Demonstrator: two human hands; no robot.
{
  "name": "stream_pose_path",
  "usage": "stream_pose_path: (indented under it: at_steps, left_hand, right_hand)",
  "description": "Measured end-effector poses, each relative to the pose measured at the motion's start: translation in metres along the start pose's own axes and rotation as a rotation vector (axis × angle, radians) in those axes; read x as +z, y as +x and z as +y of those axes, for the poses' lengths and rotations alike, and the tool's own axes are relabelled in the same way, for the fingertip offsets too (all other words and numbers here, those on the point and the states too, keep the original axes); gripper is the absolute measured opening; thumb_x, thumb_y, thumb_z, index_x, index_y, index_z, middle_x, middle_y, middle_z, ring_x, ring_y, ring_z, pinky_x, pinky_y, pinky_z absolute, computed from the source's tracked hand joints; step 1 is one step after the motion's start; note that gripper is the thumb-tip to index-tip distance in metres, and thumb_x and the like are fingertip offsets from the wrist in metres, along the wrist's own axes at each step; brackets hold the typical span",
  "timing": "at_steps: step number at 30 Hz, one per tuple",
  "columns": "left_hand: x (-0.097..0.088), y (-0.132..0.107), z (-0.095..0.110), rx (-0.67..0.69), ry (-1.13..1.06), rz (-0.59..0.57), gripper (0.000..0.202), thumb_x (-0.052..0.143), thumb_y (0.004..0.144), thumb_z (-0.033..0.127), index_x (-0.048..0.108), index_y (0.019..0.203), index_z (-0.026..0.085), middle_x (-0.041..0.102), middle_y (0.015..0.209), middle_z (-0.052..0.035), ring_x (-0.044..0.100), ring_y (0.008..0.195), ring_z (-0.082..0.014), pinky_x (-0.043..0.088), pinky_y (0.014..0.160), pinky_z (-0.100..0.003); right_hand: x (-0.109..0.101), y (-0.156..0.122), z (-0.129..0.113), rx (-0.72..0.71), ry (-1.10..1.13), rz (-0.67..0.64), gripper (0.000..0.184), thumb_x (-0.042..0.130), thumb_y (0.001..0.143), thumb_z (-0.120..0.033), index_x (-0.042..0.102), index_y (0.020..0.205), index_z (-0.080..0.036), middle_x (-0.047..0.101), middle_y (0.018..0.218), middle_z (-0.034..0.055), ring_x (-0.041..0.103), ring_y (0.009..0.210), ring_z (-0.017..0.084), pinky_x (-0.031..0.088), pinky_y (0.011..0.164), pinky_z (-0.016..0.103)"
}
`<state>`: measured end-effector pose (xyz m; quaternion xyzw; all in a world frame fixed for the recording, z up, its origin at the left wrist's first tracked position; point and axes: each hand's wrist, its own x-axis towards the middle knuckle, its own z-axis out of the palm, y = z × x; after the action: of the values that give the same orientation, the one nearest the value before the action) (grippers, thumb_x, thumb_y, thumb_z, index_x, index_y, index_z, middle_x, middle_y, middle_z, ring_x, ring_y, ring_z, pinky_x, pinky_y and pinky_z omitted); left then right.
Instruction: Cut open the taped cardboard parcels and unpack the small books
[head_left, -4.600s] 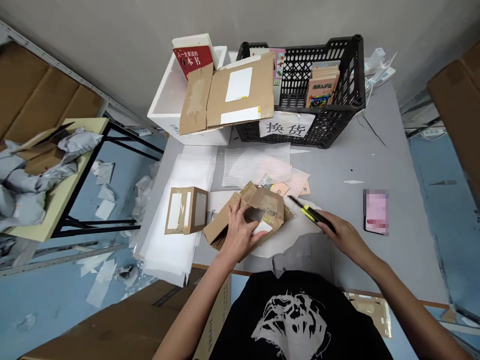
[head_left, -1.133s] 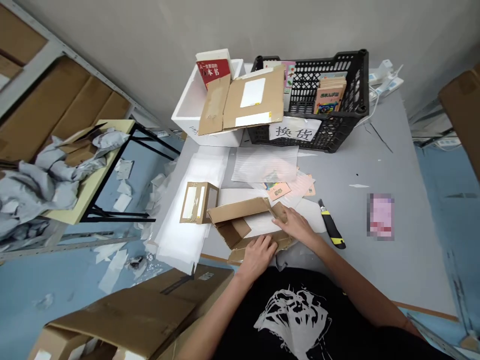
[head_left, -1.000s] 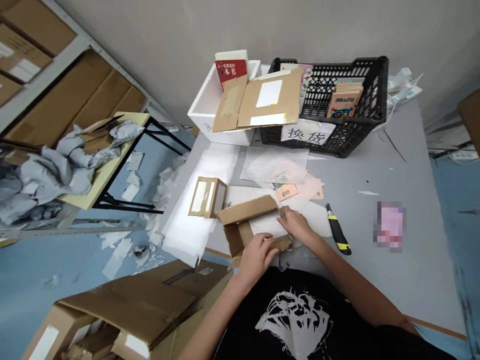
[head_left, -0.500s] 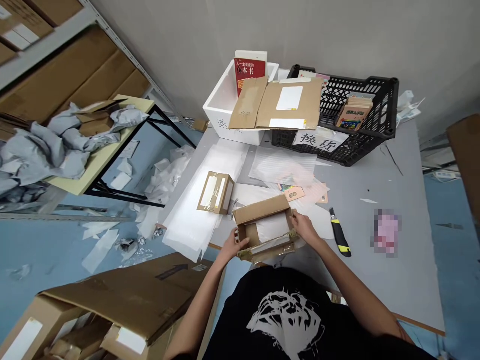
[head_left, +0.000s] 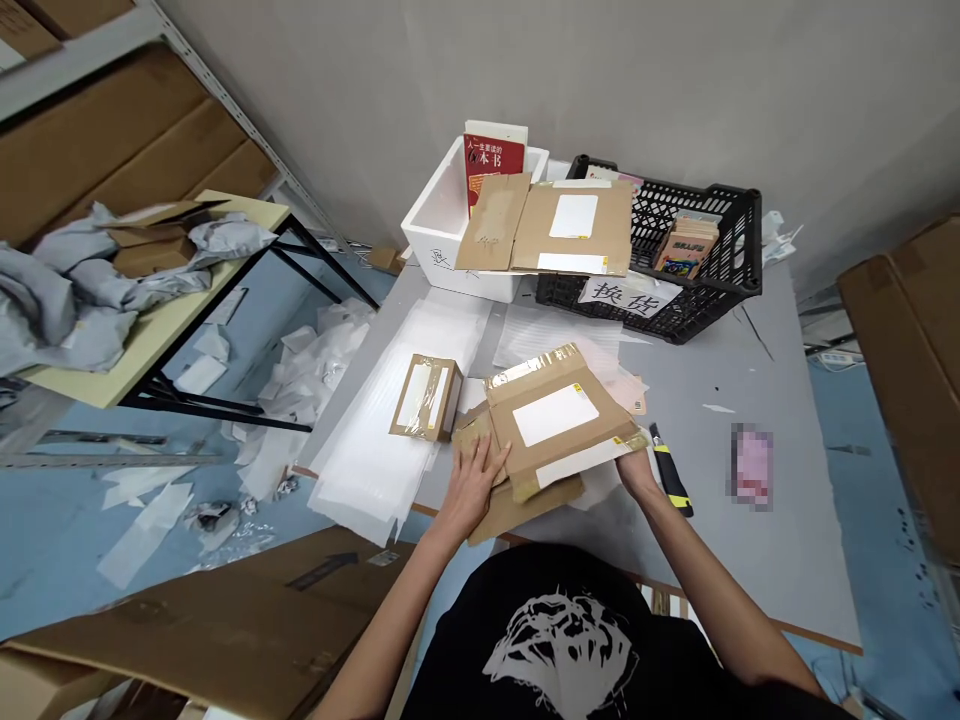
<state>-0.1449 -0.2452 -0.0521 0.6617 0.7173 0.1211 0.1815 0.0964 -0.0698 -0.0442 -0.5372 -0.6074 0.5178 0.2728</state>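
A brown cardboard box (head_left: 551,470) lies partly flattened at the near edge of the table, its white label facing up and strips of clear tape along its edges. My left hand (head_left: 472,485) rests on its left flap, fingers stretched out over the cardboard. At the right corner, my right hand (head_left: 635,470) grips the edge, with its fingertips hidden beneath the board. A utility knife (head_left: 671,472) with a black and yellow handle lies just right of that hand. Left of the flattened box stands a small taped carton (head_left: 425,397) on white foam sheets (head_left: 375,440).
Behind are a white foam bin (head_left: 431,225) and a black plastic crate (head_left: 724,265) with books, a flattened cardboard piece (head_left: 540,225) lying across both. Grey parcels (head_left: 60,270) cover a side table at left. A large carton (head_left: 225,610) stands at lower left.
The box stood open side up between both hands; now it is turned over and flattened, label upward. My left hand has moved onto a flap, and my right has shifted right with the edge.
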Motion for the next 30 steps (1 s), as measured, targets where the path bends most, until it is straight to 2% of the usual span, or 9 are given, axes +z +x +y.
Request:
stream_pose_path:
  at_steps: [2,5,8,12,15,19,21,26,30]
  left_hand:
    - [0.015,0.004,-0.001,-0.007,0.09,-0.065,0.075,0.033,0.08,-0.004,0.024,0.145,0.033,0.024,0.152,-0.0148,0.019,0.141,-0.0343,0.022,0.103,-0.066]
    - [0.041,0.007,0.003,0.001,0.163,-0.168,0.072,0.039,0.082,0.0,0.027,0.144,0.035,0.028,0.151,-0.0161,0.024,0.139,-0.0355,0.022,0.102,-0.067]
    - [0.064,0.002,0.008,0.024,0.158,-0.245,0.066,0.048,0.087,0.017,0.023,0.145,0.034,0.025,0.152,-0.0163,0.024,0.139,-0.0353,0.023,0.102,-0.066]
    - [0.085,-0.011,0.002,0.024,0.027,-0.289,0.066,0.054,0.086,0.042,0.028,0.145,0.03,0.024,0.153,-0.0142,0.02,0.14,-0.0357,0.02,0.103,-0.067]
    - [0.097,-0.02,-0.013,-0.097,-0.241,-0.169,0.057,0.055,0.084,0.044,0.043,0.136,0.026,0.034,0.148,-0.0126,0.026,0.138,-0.0329,0.022,0.107,-0.061]
    - [0.108,-0.022,-0.03,-0.649,-0.755,0.193,0.045,0.064,0.075,0.042,0.059,0.112,0.017,0.054,0.124,-0.0147,0.048,0.121,-0.0286,0.037,0.103,-0.048]
    - [0.113,-0.017,-0.035,-0.833,-0.877,0.262,0.049,0.069,0.068,0.043,0.058,0.107,0.014,0.059,0.11,-0.0139,0.057,0.106,-0.0271,0.044,0.095,-0.046]
    - [0.114,-0.001,-0.036,-0.957,-1.015,0.268,0.055,0.077,0.057,0.045,0.057,0.096,0.012,0.065,0.082,-0.0088,0.065,0.081,-0.0243,0.052,0.078,-0.04]
    - [0.099,0.001,-0.028,-0.931,-1.148,0.299,0.051,0.08,0.052,0.046,0.058,0.086,0.015,0.069,0.087,-0.0111,0.066,0.085,-0.0257,0.052,0.078,-0.038]
  right_hand:
    - [-0.001,-0.002,0.019,0.035,0.023,-0.024,0.055,0.043,0.079,-0.049,0.054,0.123,-0.018,0.066,0.115,0.0117,0.057,0.11,0.025,0.05,0.088,0.041]
    - [-0.009,-0.008,0.051,0.196,0.144,-0.097,0.054,0.052,0.074,-0.046,0.055,0.12,-0.018,0.066,0.115,0.011,0.059,0.109,0.026,0.051,0.085,0.041]
    - [-0.025,-0.014,0.077,0.379,0.355,-0.18,0.045,0.058,0.072,-0.041,0.059,0.113,-0.022,0.069,0.109,0.0074,0.063,0.101,0.025,0.053,0.081,0.039]
    - [-0.048,-0.012,0.09,0.555,0.583,-0.248,0.027,0.06,0.073,-0.033,0.065,0.098,-0.024,0.073,0.096,0.0047,0.068,0.088,0.023,0.055,0.076,0.037]
    - [-0.056,-0.004,0.09,0.658,0.589,-0.258,0.031,0.054,0.078,-0.044,0.067,0.094,-0.022,0.074,0.09,0.0077,0.069,0.083,0.026,0.056,0.07,0.038]
    - [-0.048,0.002,0.088,0.622,0.368,-0.27,0.04,0.068,0.071,-0.048,0.067,0.1,-0.022,0.074,0.093,0.007,0.069,0.083,0.025,0.054,0.069,0.033]
    - [-0.041,0.002,0.088,0.559,0.263,-0.267,0.042,0.074,0.066,-0.046,0.068,0.099,-0.021,0.074,0.094,0.0057,0.068,0.081,0.023,0.053,0.068,0.031]
    - [-0.029,-0.003,0.087,0.467,0.222,-0.301,0.046,0.074,0.063,-0.053,0.067,0.094,-0.02,0.074,0.091,0.0041,0.067,0.079,0.023,0.051,0.067,0.031]
    - [-0.041,-0.01,0.085,0.455,0.306,-0.267,0.047,0.075,0.064,-0.052,0.064,0.098,-0.021,0.073,0.094,0.0053,0.068,0.081,0.024,0.052,0.066,0.031]
